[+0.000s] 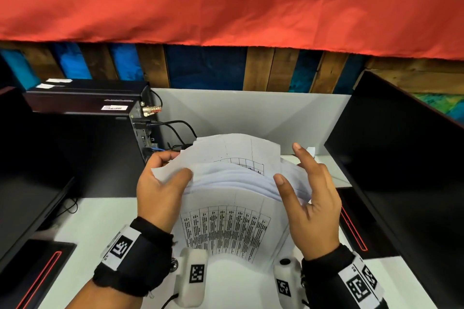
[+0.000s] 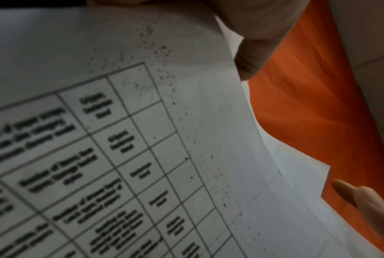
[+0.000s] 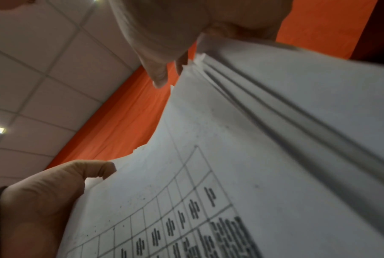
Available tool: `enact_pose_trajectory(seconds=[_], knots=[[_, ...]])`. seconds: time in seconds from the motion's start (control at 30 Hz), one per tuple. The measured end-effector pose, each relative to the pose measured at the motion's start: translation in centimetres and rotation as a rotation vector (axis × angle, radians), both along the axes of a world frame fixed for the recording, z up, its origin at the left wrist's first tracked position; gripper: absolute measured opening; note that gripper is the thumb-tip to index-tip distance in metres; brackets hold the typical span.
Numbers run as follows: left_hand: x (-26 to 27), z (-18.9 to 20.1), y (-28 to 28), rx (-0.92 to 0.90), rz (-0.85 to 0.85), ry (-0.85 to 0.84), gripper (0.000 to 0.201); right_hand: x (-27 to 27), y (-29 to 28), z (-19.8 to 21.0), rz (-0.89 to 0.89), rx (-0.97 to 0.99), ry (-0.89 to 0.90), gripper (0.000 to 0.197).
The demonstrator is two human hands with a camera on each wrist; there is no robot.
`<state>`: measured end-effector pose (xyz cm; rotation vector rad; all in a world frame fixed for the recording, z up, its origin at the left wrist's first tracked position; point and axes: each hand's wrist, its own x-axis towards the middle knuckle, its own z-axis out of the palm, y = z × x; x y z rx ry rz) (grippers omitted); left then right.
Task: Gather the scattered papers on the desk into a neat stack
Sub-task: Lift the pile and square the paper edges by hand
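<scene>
The left hand pinches the 9 o'clock edge of a bundle of white printed paper sheets, thumb on top. The right hand, fingers spread, supports the 3 o'clock edge. At least five sheets, raised above the white desk. At 10 o'clock: one black computer case.

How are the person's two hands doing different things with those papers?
The left hand pinches the papers at their edge, thumb on top, fingers curled behind. The right hand is spread, its fingers straight against the opposite edge. Both wear black wrist straps and steady the same fanned bundle above the desk.
</scene>
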<state>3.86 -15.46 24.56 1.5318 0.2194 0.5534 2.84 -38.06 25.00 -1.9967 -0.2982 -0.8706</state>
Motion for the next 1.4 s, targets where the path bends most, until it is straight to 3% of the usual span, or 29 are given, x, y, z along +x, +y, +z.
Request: enact_pose_trajectory(seconds=[0.1,0.27,0.43,0.53,0.6,0.7,0.87,1.0,1.13,1.4], knots=[[-0.5,0.1,-0.1,-0.033,-0.033,-0.028,0.029,0.2,0.2,0.5,0.005,0.063,-0.035,0.042],[-0.9,0.6,-0.4,-0.071,-0.039,-0.066,0.053,0.8,0.7,0.6,0.019,0.165,-0.093,0.018],[-0.8,0.9,-0.3,-0.111,-0.022,-0.043,0.068,1.3,0.5,0.0,0.020,0.149,-0.131,0.003],[-0.7,0.9,-0.3,-0.142,-0.002,-0.013,0.066,1.4,0.2,-0.6,0.031,0.157,-0.110,0.011],[-0.6,0.9,-0.3,-0.152,-0.001,-0.007,0.061,1.1,0.2,-0.7,0.039,0.179,-0.063,0.033],[-0.4,0.8,-0.4,-0.143,-0.001,-0.021,0.043,0.9,-0.1,-0.7,0.076,0.060,-0.092,0.048],[-0.4,0.4,-0.3,-0.091,-0.005,-0.047,0.003,1.0,-0.2,-0.3,0.038,-0.071,-0.047,0.030],[-0.5,0.7,-0.6,-0.084,-0.008,-0.093,0.022,1.1,0.1,-0.5,-0.038,-0.034,-0.080,0.024],[-0.2,1.3,-0.8,-0.032,0.031,-0.097,0.046,0.9,0.5,-0.9,0.019,-0.040,-0.073,0.022],[0.5,1.1,-0.7,0.021,0.102,-0.048,0.047,0.6,0.5,-1.6,0.049,-0.032,-0.105,0.020]])
